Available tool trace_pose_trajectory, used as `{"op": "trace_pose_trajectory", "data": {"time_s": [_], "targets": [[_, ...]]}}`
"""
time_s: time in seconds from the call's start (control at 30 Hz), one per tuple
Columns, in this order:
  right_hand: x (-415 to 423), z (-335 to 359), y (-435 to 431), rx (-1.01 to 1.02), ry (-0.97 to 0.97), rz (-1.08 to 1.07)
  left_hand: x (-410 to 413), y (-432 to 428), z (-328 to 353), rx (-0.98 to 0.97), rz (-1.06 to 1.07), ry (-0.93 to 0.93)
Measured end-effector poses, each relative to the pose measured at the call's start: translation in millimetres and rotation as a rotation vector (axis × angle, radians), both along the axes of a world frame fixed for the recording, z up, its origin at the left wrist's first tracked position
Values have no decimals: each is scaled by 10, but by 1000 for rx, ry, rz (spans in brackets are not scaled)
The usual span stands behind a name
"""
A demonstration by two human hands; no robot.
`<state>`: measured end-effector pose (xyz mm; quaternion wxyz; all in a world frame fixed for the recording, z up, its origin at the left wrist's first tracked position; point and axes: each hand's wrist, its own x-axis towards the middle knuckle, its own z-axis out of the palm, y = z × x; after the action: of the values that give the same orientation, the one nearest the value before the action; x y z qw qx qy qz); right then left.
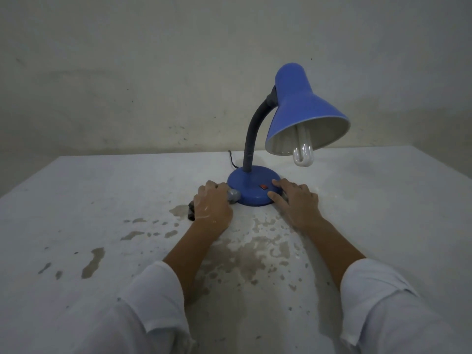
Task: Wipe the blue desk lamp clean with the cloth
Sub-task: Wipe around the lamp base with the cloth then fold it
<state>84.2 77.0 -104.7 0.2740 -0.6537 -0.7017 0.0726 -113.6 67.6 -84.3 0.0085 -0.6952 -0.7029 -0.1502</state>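
Lamp base [251,185], round and blue, sits on the white table [76,200] directly right of the left hand's grip. That left hand [213,209] is curled round a bunched grey cloth [234,196] and presses it against the base's left rim. Across the base from the grip, the right hand [296,200] rests with relaxed, spread fingers on the rim, beside a red switch [263,186]. Above and beyond the grip, a grey neck [251,139] carries the blue shade [304,108] and its bulb [303,152].

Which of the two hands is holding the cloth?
The left hand: it grips the grey cloth against the left edge of the lamp base. The right hand only rests bare fingers on that base.
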Motion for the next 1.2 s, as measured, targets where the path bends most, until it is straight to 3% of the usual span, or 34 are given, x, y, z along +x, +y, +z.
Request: {"op": "trace_pose_trajectory", "data": {"time_s": [0.1,0.2,0.3,0.43,0.5,0.6,0.67,0.73,0.77,0.93,1.07,1.2], "targets": [[-18,54,-30,-43,1,2,32,-125,-26,5,-38,-71],[-15,140,-70,-111,-18,26,-19,-235,30,-35,-303,-159],[-31,281,-145,-229,48,102,-20,-370,171,-24,-487,-368],[-188,437,-445,14,187,155,81,-575,328,121,-406,-583],[-271,477,-646,74,361,146,138,-655,391,146,-358,-659],[-388,517,-909,-42,680,152,231,-805,474,46,-328,-785],[-440,547,-1048,-131,835,160,272,-945,521,-100,-299,-1031],[-460,566,-1147,-205,896,169,286,-1055,565,-206,-258,-1281],[-460,552,-1206,-229,898,177,278,-1117,566,-216,-240,-1322],[-576,499,-1336,-267,899,232,104,-1228,444,-31,-198,-1190],[-750,489,-1407,-255,1050,237,-134,-1239,386,-73,-7,-1280],[-989,471,-1468,-289,1120,261,-336,-1271,400,-78,36,-1216]]}}
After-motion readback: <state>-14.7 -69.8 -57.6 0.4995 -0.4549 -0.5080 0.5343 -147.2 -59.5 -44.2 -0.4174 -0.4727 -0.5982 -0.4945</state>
